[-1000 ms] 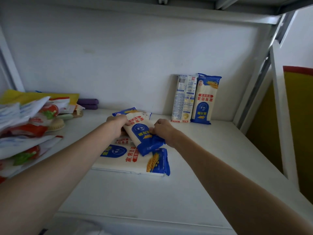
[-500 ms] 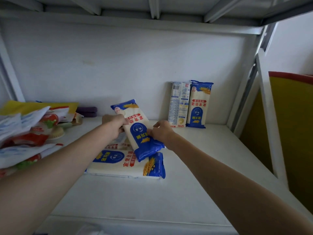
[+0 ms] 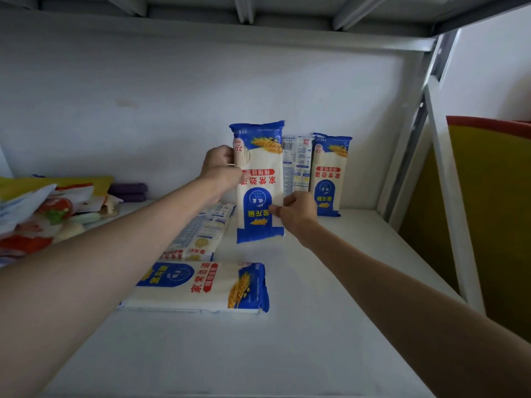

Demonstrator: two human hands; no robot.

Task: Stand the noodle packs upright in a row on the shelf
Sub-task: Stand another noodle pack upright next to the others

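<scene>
Both hands hold a blue-and-white noodle pack upright above the white shelf. My left hand grips its upper left edge, and my right hand grips its lower right edge. Behind it, two packs lean upright against the back wall: one back-side out and one front-side out. A pack lies flat near the front. Another flat pack lies behind it, partly hidden by my left arm.
A heap of red, white and yellow food bags fills the shelf's left end, with a dark purple item by the wall. A white metal upright and a yellow panel stand at the right. The upper shelf is close overhead.
The held pack went from lying on the flat stack to tilted, then raised upright and carried right toward the two standing packs. Both hands stayed on it.
</scene>
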